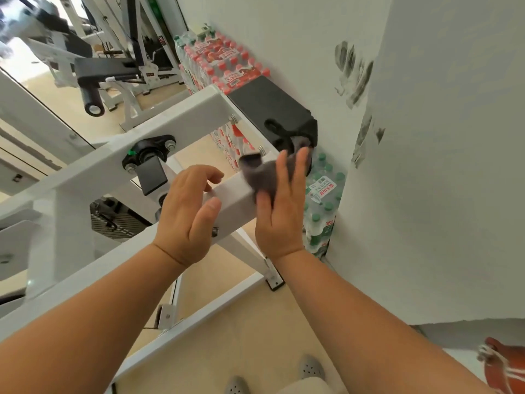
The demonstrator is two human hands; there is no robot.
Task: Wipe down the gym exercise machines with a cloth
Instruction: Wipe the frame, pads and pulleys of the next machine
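Right hand (279, 214) presses cloth (262, 173) flat against white beam (233, 194), fingers extended; left hand (184, 211) open (empty). Loose cloth may slip off.

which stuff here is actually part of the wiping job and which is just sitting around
Part of the job:
- grey cloth, pressed under the right hand
- white machine frame being wiped
- left hand, open beside the beam
- black pad on the same machine

Just lying about:
- red-capped water bottle packs against the wall
- green-capped bottle packs in the corner
- orange bag at lower right
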